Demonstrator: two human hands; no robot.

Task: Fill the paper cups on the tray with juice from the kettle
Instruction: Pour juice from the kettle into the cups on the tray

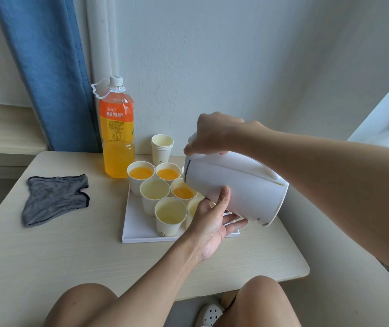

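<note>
A white kettle (235, 187) hangs tilted over the white tray (137, 228), spout end to the left above the cups. My right hand (212, 135) grips its top near the lid and handle. My left hand (214, 220) supports its underside, thumb against the side wall. Three paper cups hold orange juice: two at the back (141, 173) (168, 173) and one in the middle row (183, 192) under the spout. Two front-left cups (154, 188) (170, 210) look empty. Another cup (193, 207) is partly hidden behind my left hand.
A large orange juice bottle (117, 131) stands at the back of the table beside a stack of spare paper cups (162, 147). A grey cloth (55, 199) lies on the left. The table edge (301, 272) is near my knees; a wall lies behind.
</note>
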